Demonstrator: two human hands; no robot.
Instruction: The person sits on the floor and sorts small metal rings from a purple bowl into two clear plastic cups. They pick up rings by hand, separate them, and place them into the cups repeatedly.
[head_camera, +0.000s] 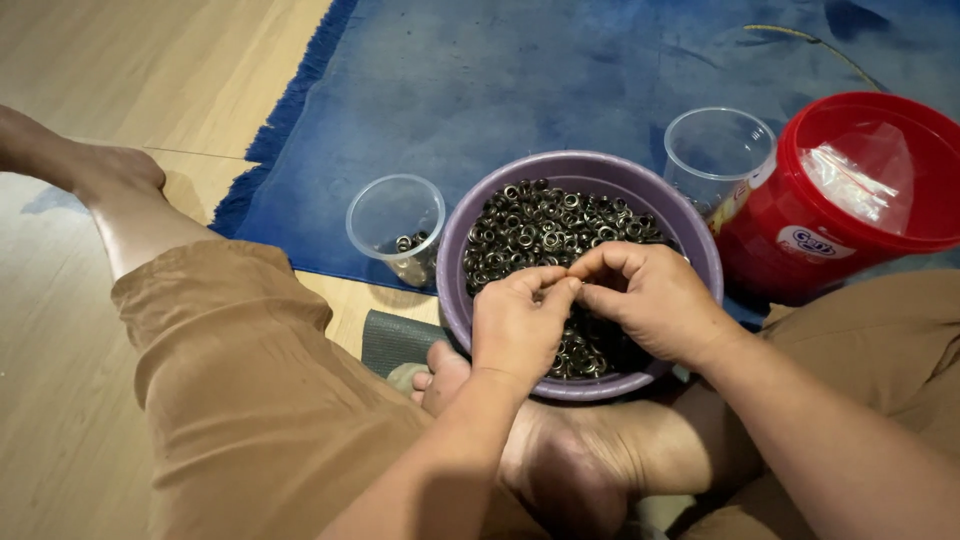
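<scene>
A purple bowl (700, 245) full of small dark metal rings (540, 225) sits on the floor between my legs. Both hands hover over its near half with fingertips meeting. My left hand (515, 325) pinches something small against the fingers of my right hand (645, 295); the piece itself is hidden between the fingertips. A clear plastic cup (395, 225) left of the bowl holds a few rings at its bottom. Another clear cup (718, 150), which looks empty, stands behind the bowl on the right.
A red plastic bucket (850, 205) with a clear bag inside stands at the right. A blue fringed rug (520, 70) lies on the wooden floor (140, 60). My legs in brown shorts frame the bowl, one foot tucked under it.
</scene>
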